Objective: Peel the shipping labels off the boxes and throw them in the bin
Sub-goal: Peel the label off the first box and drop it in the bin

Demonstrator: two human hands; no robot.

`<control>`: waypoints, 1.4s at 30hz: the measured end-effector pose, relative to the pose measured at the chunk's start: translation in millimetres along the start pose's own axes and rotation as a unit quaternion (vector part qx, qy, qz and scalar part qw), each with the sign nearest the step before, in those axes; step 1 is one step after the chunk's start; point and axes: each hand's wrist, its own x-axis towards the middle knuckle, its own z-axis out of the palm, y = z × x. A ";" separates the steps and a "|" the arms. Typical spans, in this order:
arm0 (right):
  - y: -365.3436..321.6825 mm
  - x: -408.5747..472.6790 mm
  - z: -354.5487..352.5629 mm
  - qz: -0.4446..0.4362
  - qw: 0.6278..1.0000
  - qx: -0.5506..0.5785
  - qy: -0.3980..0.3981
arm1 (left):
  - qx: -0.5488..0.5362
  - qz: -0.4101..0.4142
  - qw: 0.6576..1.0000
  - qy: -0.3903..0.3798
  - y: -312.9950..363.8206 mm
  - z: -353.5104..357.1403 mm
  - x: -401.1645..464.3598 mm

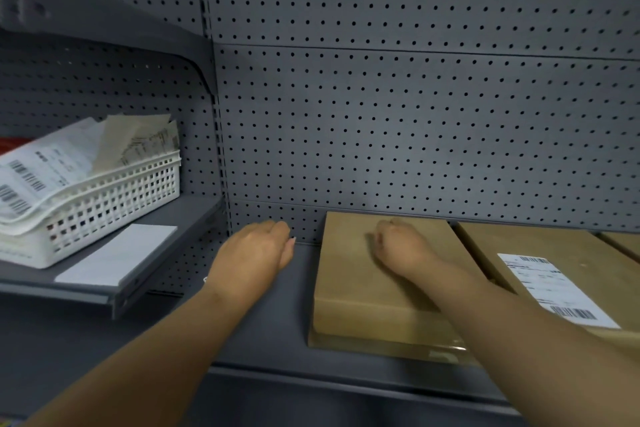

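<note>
Right hand (398,246) rests curled on bare box (377,284), grip seemingly empty; left hand (256,253) loose

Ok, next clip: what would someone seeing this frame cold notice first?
Two bare arms reach onto a grey shelf: the right hand rests, fingers curled, on top of a plain cardboard box, while the left hand hovers over the shelf beside it. To the right, a second box carries a white shipping label. At left, on a higher shelf, a white basket overflows with peeled labels.
</note>
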 end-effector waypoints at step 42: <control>497.0 -386.4 -276.8 0.205 0.952 -0.097 0.206 | -0.203 0.245 0.947 0.039 675.0 -33.0 118.5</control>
